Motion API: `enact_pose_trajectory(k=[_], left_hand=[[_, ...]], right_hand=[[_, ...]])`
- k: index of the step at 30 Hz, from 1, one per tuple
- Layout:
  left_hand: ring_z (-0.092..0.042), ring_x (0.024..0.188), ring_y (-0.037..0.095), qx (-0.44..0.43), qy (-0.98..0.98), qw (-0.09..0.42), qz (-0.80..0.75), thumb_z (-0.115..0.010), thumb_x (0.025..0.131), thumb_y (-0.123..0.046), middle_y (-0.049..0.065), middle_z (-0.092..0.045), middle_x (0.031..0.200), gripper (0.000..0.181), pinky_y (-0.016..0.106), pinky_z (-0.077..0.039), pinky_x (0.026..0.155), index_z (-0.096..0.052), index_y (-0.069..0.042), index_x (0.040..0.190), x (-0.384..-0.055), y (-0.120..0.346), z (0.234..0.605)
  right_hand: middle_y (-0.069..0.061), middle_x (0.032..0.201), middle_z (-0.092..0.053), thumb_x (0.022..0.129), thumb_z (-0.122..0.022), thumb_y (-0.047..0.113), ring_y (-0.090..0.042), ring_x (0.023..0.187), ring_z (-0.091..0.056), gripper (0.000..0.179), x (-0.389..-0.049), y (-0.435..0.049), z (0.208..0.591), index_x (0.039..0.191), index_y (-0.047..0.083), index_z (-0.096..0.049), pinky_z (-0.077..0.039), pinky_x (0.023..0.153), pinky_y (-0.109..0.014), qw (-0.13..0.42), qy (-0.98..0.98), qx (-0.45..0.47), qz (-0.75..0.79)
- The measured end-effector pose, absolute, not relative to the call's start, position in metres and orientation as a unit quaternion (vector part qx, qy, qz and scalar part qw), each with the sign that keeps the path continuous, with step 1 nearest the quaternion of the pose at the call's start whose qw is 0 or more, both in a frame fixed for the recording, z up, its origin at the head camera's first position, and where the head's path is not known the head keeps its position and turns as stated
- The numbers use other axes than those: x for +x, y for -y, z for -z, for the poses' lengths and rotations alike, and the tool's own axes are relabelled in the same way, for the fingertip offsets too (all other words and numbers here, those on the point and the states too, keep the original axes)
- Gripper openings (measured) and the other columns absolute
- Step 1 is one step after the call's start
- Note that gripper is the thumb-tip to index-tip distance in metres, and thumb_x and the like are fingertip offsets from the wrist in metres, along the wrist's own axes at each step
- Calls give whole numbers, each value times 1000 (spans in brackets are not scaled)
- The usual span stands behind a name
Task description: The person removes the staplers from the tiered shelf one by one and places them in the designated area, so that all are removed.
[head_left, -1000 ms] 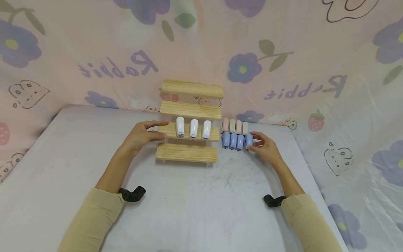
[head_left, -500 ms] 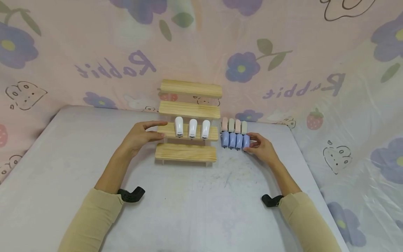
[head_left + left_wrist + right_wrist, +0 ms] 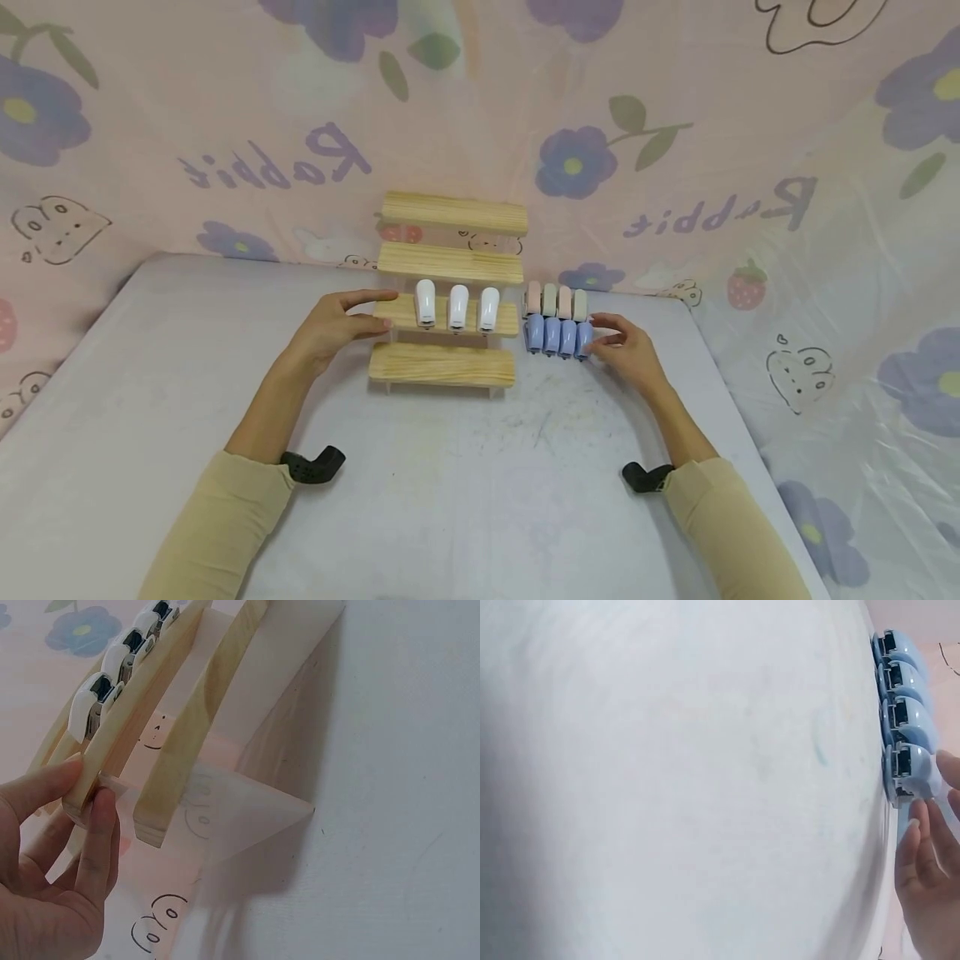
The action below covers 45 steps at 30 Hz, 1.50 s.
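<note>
flower-printed pink cloth [image 3: 465, 125] — white table [image 3: 480, 492]

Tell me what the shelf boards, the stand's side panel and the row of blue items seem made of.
Shelf boards: wood, smooth-looking, judging by the pale colour and grain lines.
Side panel: probably translucent plastic, since the printed backdrop shows faintly through it.
Blue items: likely glossy hard plastic outside, given their bright highlights.
</note>
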<state>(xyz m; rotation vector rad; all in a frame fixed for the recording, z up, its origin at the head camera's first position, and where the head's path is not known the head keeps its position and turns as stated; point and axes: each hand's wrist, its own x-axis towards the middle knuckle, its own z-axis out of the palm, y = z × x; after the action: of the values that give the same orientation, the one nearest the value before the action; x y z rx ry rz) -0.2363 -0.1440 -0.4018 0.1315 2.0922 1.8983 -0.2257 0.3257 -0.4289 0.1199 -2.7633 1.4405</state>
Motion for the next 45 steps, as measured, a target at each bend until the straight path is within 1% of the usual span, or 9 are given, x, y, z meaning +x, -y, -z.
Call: enact_pose_trajectory(k=[5,11,15,18,24,31,36,41,45], left_hand=[[-64,110,21,47,-734,154,-660,-75,89,-12,7,-38,154,51,37,-45,103,-60,-11,138,-237,144,401],[-65,107,20,47,-735,151,-659,-75,89,-12,8,-39,154,50,40,-42,105,-61,-11,137,-238,143,401],[-64,110,22,47,-733,157,-660,-75,90,-12,7,-35,156,51,39,-43,105,-59,-10,139,-237,145,402],[-64,112,23,49,-733,159,-659,-75,90,-13,7,-34,157,53,39,-43,105,-58,-9,140,-236,146,404],[-64,110,21,52,-733,157,-660,-76,89,-14,7,-36,156,55,42,-41,107,-57,-8,140,-236,146,404],[-64,108,19,51,-734,159,-658,-77,88,-15,7,-36,155,56,39,-41,105,-58,-10,140,-237,145,403],[-65,107,18,52,-733,156,-660,-78,87,-16,8,-38,154,54,32,-47,99,-60,-11,138,-239,145,403],[-65,108,18,46,-730,158,-663,-78,87,-15,5,-39,154,53,29,-49,96,-61,-12,137,-239,145,404],[-64,109,18,48,-726,160,-667,-78,87,-14,5,-39,154,53,29,-49,96,-60,-12,138,-239,146,404]], right_hand=[[-18,133,-60,89,-76,13,-14,94,-63,51,-231,-331,436,136,5,-58,-50,73,-16,67,886,47,-456],[-21,128,-61,90,-75,12,-16,92,-63,45,-225,-321,424,132,7,-61,-49,78,-15,96,872,85,-472],[-22,128,-61,90,-74,10,-15,93,-62,44,-220,-310,417,132,7,-61,-50,80,-16,92,861,99,-491],[-21,127,-61,90,-73,4,-16,95,-62,44,-217,-303,412,132,2,-60,-51,81,-18,82,848,114,-511],[-27,126,-59,89,-71,-4,-21,96,-63,45,-216,-292,405,132,-5,-58,-52,82,-20,76,829,149,-534],[-24,127,-59,89,-71,-2,-20,97,-62,46,-219,-278,402,133,-2,-58,-53,85,-23,82,817,176,-543],[-23,128,-59,89,-70,-5,-30,100,-61,47,-219,-265,399,134,0,-57,-53,86,-26,77,812,183,-548],[-29,128,-57,88,-67,-12,-42,101,-58,47,-214,-247,385,133,-8,-54,-53,85,-27,67,806,195,-555],[-29,126,-58,88,-68,-10,-40,100,-59,46,-207,-233,373,132,-10,-54,-53,86,-27,64,813,203,-543]])
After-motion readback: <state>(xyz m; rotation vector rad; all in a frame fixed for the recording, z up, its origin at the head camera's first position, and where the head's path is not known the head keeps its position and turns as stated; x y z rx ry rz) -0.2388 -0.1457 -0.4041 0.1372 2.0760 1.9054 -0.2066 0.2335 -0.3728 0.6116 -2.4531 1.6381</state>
